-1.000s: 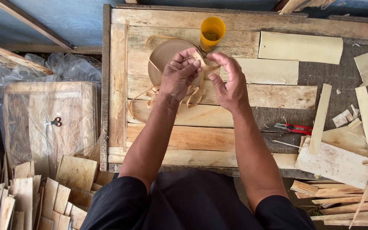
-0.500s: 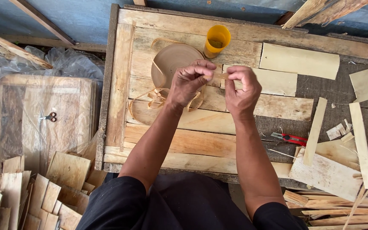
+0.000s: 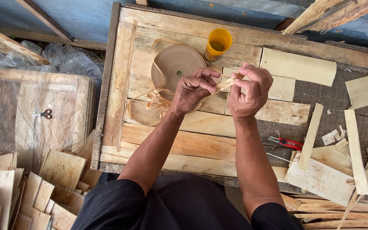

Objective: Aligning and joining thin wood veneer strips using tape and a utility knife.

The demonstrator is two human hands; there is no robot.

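A thin tan strip [image 3: 227, 83] is pinched between my two hands above the plank workbench [image 3: 192, 140], its short end caught by the closed fingertips of my right hand [image 3: 247, 91] while my left hand [image 3: 192, 90] grips it closed just beside, the two hands nearly touching. From my left hand the strip trails down and back in loose curls [image 3: 156, 100] that lie on the boards, and it appears to run from the flat brown roll [image 3: 176, 70] lying on its side just behind my knuckles. By my reading, the work is at an early stage: only a short length has been drawn off, the roll looks almost full, and no finished piece of this strip shows on the bench. A yellow cup [image 3: 218, 43] stands upright just beside the roll, toward the far edge. To the right, pale wooden slats [image 3: 298, 66] lie scattered, and a red-handled cutter [image 3: 287, 142] rests untouched near them, well apart from my hands. At left, a stack of boards under clear plastic [image 3: 39, 115] carries a small pair of scissors [image 3: 44, 113], with loose veneer offcuts [image 3: 30, 191] heaped in front of it.
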